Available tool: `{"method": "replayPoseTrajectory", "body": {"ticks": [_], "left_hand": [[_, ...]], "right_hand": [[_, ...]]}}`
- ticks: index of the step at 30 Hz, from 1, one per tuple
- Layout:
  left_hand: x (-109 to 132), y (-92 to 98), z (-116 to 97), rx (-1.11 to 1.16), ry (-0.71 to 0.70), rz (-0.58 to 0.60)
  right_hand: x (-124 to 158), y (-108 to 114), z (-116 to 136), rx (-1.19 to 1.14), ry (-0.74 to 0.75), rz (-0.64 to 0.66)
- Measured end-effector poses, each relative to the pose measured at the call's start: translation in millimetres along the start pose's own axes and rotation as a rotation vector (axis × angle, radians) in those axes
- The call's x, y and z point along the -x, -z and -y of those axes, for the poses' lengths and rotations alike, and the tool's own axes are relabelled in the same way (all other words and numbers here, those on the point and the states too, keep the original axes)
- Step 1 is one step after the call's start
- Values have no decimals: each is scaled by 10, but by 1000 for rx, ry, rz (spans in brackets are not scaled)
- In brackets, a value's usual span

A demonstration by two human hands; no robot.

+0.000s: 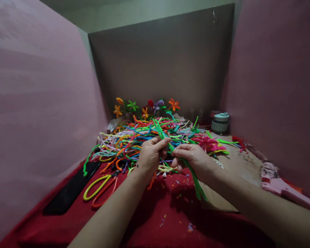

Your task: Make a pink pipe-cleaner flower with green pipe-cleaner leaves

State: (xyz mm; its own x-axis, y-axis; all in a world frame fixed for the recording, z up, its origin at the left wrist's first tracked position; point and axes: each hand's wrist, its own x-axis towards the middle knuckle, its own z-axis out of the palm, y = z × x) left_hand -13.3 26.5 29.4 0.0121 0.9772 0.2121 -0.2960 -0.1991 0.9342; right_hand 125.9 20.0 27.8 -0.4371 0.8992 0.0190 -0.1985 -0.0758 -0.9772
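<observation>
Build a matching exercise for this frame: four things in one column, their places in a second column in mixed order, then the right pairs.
Things:
1. green pipe cleaners
2. black phone
3. pipe-cleaner flowers
4. pink glue gun

Places:
A. at the back, behind the loose pile of pipe cleaners
B. on the red cloth at the near left, beside the scissors
C. at the right edge of the table
D. gripped between the left hand and the right hand

Pairs: 1-D, 2-B, 3-A, 4-C
</observation>
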Motion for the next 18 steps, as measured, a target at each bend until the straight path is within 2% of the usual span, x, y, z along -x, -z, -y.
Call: {"method": "replayPoseTrajectory", "body": {"ticks": [5, 7, 9, 14, 18], "left_hand": [[-37, -13, -3, 29, -130, -157], [-37, -6, 7, -2, -158, -180], [-22, 6, 23, -31, -128, -141], [46, 14, 74, -114, 136, 70], [70, -4, 110, -182, 217, 89]], "right_hand": [[32, -5, -21, 83, 65, -32], [41, -12, -52, 71, 84, -45], [46, -5, -89, 60, 91, -62], [48, 79, -162, 39, 78, -49], [34, 131, -203, -22, 86, -1]]}}
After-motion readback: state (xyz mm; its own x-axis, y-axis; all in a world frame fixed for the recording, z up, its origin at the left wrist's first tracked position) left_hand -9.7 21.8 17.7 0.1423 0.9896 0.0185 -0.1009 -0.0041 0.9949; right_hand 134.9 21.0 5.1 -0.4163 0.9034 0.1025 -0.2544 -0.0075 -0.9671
